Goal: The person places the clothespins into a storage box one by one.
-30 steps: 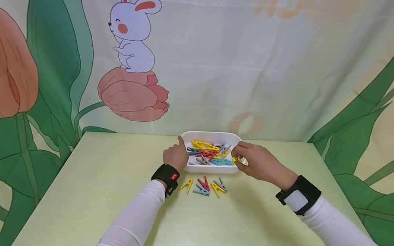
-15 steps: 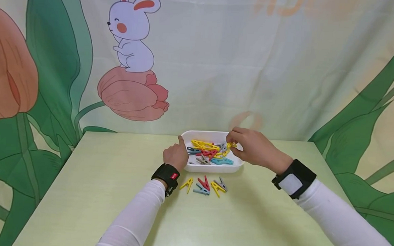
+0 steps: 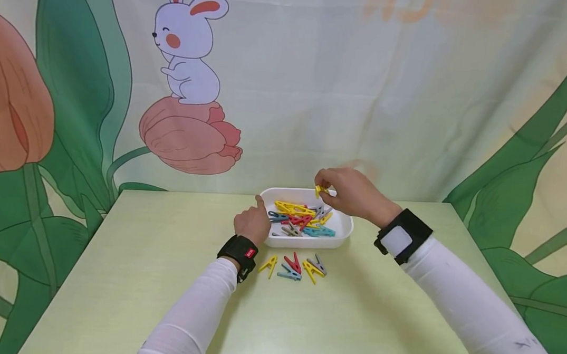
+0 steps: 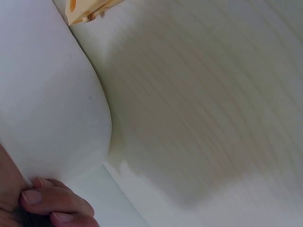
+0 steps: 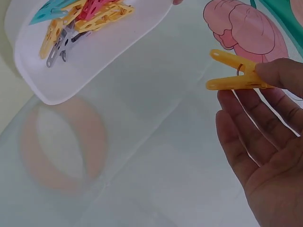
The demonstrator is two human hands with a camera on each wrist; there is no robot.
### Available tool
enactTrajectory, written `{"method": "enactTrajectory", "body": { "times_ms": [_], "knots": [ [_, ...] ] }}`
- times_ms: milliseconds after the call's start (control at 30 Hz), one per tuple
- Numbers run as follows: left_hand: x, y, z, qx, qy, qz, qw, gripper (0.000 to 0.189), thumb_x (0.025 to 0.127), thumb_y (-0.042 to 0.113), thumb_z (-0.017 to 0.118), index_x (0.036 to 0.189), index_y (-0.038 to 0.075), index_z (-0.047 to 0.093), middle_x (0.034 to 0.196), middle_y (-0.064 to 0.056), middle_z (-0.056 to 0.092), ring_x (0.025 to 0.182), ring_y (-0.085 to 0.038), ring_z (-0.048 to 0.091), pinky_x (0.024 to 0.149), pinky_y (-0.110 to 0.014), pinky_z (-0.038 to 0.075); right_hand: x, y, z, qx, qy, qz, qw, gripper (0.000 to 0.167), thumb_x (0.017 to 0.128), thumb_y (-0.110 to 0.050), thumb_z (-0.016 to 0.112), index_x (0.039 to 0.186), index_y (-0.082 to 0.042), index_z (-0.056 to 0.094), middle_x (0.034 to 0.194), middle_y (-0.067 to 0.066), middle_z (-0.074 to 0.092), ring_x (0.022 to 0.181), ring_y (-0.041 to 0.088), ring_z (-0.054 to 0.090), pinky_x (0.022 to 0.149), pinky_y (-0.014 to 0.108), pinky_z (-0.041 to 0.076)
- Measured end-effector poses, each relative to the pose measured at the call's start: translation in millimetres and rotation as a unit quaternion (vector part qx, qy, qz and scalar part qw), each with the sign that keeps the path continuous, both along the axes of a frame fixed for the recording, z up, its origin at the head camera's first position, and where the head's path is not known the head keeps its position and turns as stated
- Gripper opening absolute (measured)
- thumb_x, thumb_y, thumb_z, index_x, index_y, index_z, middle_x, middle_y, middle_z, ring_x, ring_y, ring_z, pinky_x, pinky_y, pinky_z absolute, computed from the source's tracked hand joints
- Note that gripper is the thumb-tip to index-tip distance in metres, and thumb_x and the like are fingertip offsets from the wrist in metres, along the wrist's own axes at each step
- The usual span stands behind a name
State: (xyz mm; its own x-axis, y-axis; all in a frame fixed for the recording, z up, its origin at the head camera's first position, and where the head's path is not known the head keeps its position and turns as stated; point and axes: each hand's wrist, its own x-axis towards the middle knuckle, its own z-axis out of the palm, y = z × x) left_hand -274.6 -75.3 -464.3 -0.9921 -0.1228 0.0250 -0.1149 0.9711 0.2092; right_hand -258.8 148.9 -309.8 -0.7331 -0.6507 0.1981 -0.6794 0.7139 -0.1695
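Observation:
Above the back right part of a white plastic tray (image 3: 304, 243), my right hand (image 3: 354, 195) pinches a yellow clothespin (image 5: 239, 79) between thumb and fingers. In the right wrist view its two ends spread apart, away from the palm. My left hand (image 3: 252, 225) holds the tray by its left side, the thumb along the rim. Its curled fingers (image 4: 57, 201) show against the tray's outer wall in the left wrist view. Inside the tray lies a jumble of clothespins (image 3: 295, 209) in yellow, red, blue, grey and turquoise.
Several clothespins lie loose on the table in front of the tray: yellow ones (image 3: 269, 266), a red one (image 3: 293, 263), a light blue one (image 3: 290, 273) and a grey one (image 3: 319, 264). A printed curtain (image 3: 287, 92) hangs right behind the table's back edge.
My right hand has lifted the yellow clothespin from the tray's right end and carried it up and left, above the tray's back rim. The left hand has stayed put.

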Motion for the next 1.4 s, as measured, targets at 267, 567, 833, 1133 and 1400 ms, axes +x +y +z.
{"method": "enactTrajectory", "body": {
  "times_ms": [267,567,833,1133,1400],
  "knots": [
    [0.6,0.7,0.4,-0.002,-0.002,0.001,1.0,0.065,0.098,0.024,0.054,0.153,0.002,0.029,0.074,-0.011,0.064,0.06,-0.024,0.057,0.062,-0.037,0.049,-18.2,-10.8,-7.1,-0.01,-0.012,-0.017,0.9997,0.017,0.093,-0.02,0.065,0.108,-0.012,0.065,0.099,0.004,0.067,0.088,0.021,0.06,0.083,0.035,0.052],
    [0.6,0.3,1.5,-0.007,0.007,-0.002,0.9999,0.064,0.097,0.024,0.054,0.152,0.002,0.031,0.079,-0.013,0.067,0.061,-0.025,0.059,0.062,-0.038,0.05,-40.8,-17.2,-24.9,0.005,-0.037,-0.044,0.9983,0.022,0.093,-0.02,0.065,0.113,-0.012,0.066,0.103,0.006,0.068,0.091,0.023,0.06,0.087,0.037,0.053],
    [-0.9,-0.6,-1.0,-0.005,0.011,-0.002,0.9999,0.063,0.097,0.023,0.054,0.152,0.002,0.031,0.08,-0.013,0.068,0.061,-0.025,0.06,0.061,-0.039,0.05,-56.7,-20.3,-39.5,0.017,-0.051,-0.055,0.997,0.022,0.093,-0.018,0.064,0.114,-0.011,0.066,0.104,0.007,0.069,0.092,0.024,0.062,0.088,0.038,0.053],
    [-1.4,-1.4,-2.5,-0.003,0.004,-0.001,1.0,0.064,0.097,0.024,0.054,0.153,0.002,0.031,0.078,-0.012,0.067,0.059,-0.024,0.058,0.059,-0.037,0.048,-60.2,-24.9,-53.4,0.022,-0.093,-0.085,0.9918,0.076,0.088,-0.042,0.07,0.153,-0.025,0.033,0.154,0.01,0.039,0.134,0.032,0.047,0.107,0.048,0.043],
    [-0.6,-0.1,-1.9,-0.008,0.011,-0.002,0.9999,0.064,0.097,0.024,0.054,0.152,0.002,0.032,0.075,-0.012,0.066,0.059,-0.024,0.058,0.058,-0.037,0.048,-51.4,-29.3,-51.0,0.023,-0.068,-0.066,0.9952,0.105,0.081,-0.059,0.07,0.159,-0.03,0.007,0.167,0.008,0.004,0.151,0.036,0.019,0.115,0.059,0.026]
  ]
}}
